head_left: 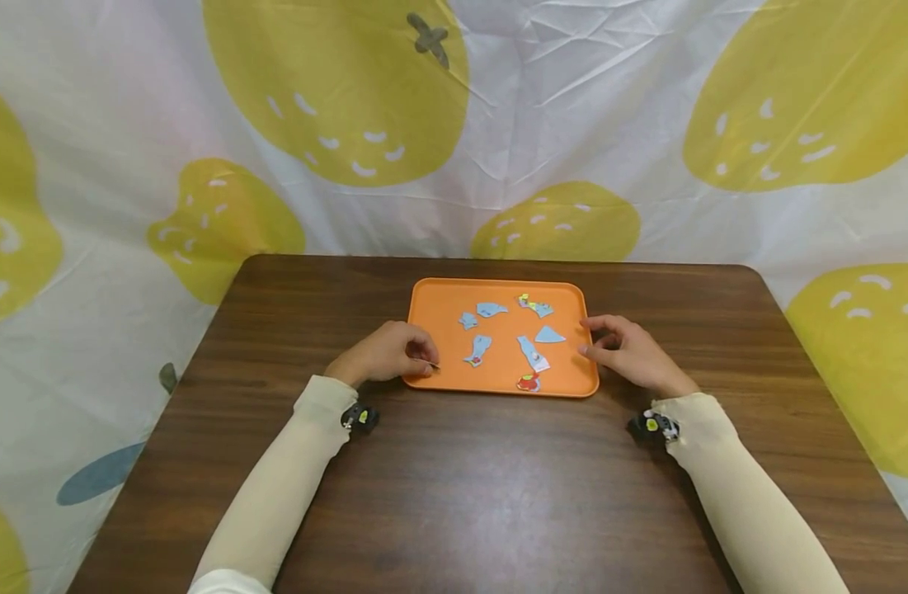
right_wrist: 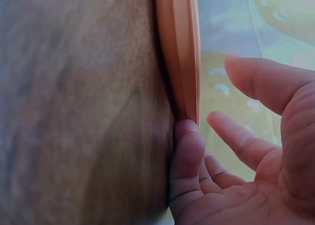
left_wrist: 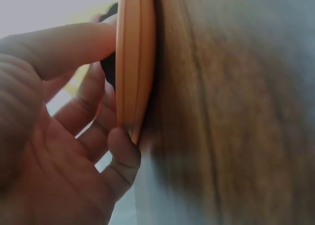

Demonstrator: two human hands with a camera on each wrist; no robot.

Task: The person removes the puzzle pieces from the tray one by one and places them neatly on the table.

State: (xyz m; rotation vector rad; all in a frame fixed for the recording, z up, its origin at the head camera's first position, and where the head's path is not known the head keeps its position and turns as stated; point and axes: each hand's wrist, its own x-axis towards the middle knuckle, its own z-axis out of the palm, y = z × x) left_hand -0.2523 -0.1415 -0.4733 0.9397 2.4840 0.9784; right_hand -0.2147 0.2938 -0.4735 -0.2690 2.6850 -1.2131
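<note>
The left hand (head_left: 385, 353) is pinching a thin piece (head_left: 428, 363) by the near-left corner of the orange tray (head_left: 437, 301); the right hand (head_left: 632, 353) is resting, fingers spread, against its right edge. Cutouts (head_left: 491, 310) are lying scattered between, arranging seemingly largely undone; fingers are hiding most of the pinched piece.

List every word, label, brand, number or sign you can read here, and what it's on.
None can be read.
Pieces: printed marks, too small to make out.
Wrist cameras: yellow spots; any lettering is too small.
Tray: no text visible.
Cloth: drawings, no words visible.
</note>
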